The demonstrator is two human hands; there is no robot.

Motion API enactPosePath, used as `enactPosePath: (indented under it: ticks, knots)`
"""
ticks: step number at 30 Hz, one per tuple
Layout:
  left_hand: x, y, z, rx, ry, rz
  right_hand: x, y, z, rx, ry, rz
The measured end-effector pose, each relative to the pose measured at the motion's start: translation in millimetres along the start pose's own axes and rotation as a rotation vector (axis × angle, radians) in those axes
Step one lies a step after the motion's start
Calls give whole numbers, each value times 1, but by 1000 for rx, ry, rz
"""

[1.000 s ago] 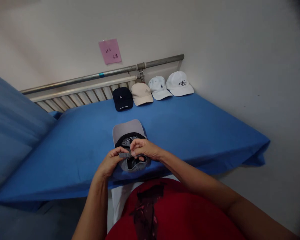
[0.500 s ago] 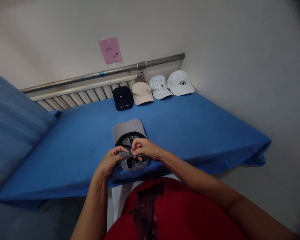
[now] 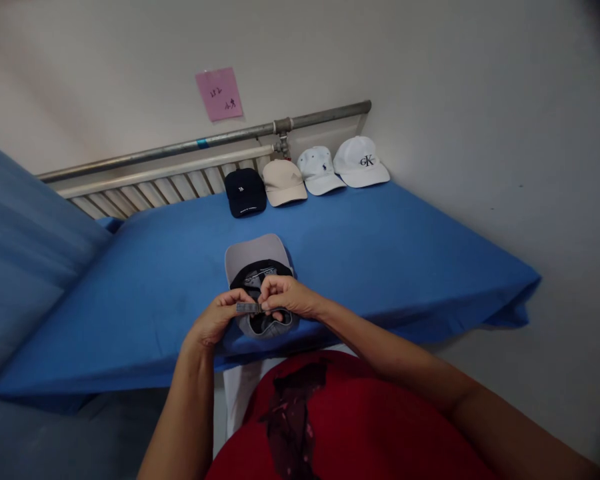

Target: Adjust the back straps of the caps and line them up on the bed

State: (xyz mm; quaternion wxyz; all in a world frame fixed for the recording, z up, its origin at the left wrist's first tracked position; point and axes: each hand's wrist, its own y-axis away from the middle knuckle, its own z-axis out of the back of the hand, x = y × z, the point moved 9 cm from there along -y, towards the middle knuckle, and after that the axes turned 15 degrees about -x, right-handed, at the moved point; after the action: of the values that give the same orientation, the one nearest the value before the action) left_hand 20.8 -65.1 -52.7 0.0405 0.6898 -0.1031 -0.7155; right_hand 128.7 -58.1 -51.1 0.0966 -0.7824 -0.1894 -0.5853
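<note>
Left hand (image 3: 215,320) and right hand (image 3: 287,297) both pinch the back strap (image 3: 247,307) of an upturned grey cap (image 3: 257,257); cap on blue sheet (image 3: 380,247).

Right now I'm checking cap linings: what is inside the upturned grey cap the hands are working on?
Inside the upturned grey cap, a black sweatband and a pale label show. The left hand and right hand pinch the grey back strap, covering the rest of the lining.

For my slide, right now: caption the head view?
Both hands pinch a gray cap's back strap on a blue bed.
</note>
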Motion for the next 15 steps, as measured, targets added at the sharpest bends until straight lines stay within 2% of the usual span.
enactPosePath:
  ticks: [8, 10, 15]
  knots:
    - [-2, 1, 1, -23, 19, -9, 10, 2, 1, -46, 29, 67]
    - [0, 0, 2, -26, 27, 0, 21, 4, -1, -50, 114, 162]
    - [6, -3, 4, -35, 49, 26, 52, 12, -20, 31, 475, 539]
